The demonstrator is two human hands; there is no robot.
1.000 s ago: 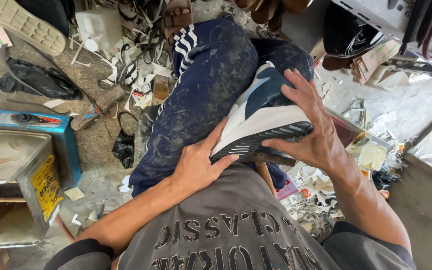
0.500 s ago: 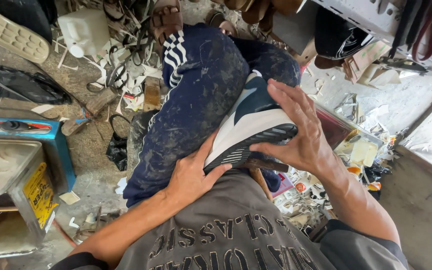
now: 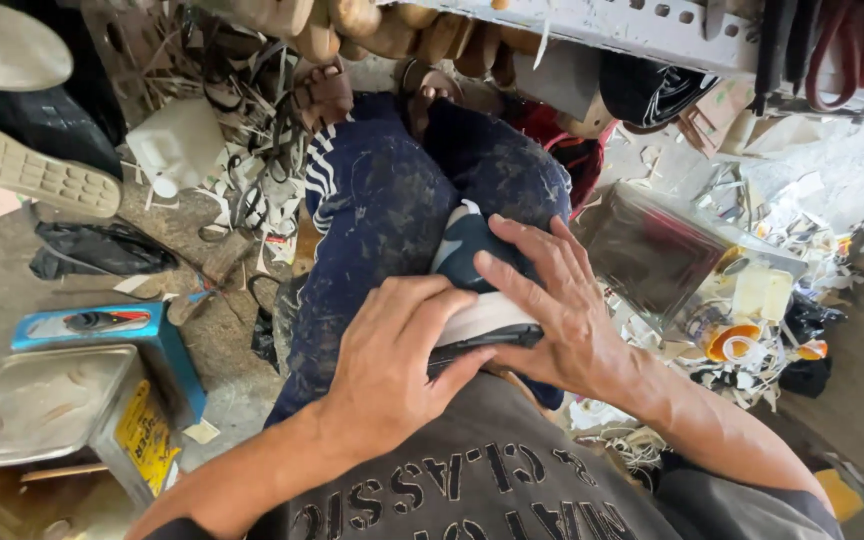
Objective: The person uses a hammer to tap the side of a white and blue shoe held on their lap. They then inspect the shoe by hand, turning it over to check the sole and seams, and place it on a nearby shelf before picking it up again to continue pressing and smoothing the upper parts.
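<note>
A sneaker [image 3: 472, 290], dark blue above with a white midsole and a black outsole edge, lies across the person's lap, pressed between both hands against the thigh of dark blue striped track pants [image 3: 382, 220]. The left hand [image 3: 392, 360] is clamped over the near end of the shoe, fingers curled down onto the white midsole and the thumb reaching along the dark sole edge. The right hand [image 3: 552, 310] lies flat over the far side, fingers spread and together gripping the upper, its thumb meeting the sole just beside the left hand's thumb. Much of the shoe is hidden under the two hands.

Below the hands is the person's grey printed shirt [image 3: 482, 490]. Left of the left hand, on the floor, stand a blue box [image 3: 112, 330] and a square metal tin [image 3: 52, 415] with a yellow label, touching each other. Further left and up lie two pale shoe soles [image 3: 32, 165] and a black plastic bag [image 3: 102, 250]. Beyond the knees are sandalled feet [image 3: 327, 90] and a tangle of straps and scraps [image 3: 252, 190]. Right of the right hand sits a clear plastic bag [image 3: 652, 260], with scraps and an orange roll of tape [image 3: 732, 342] past it.
</note>
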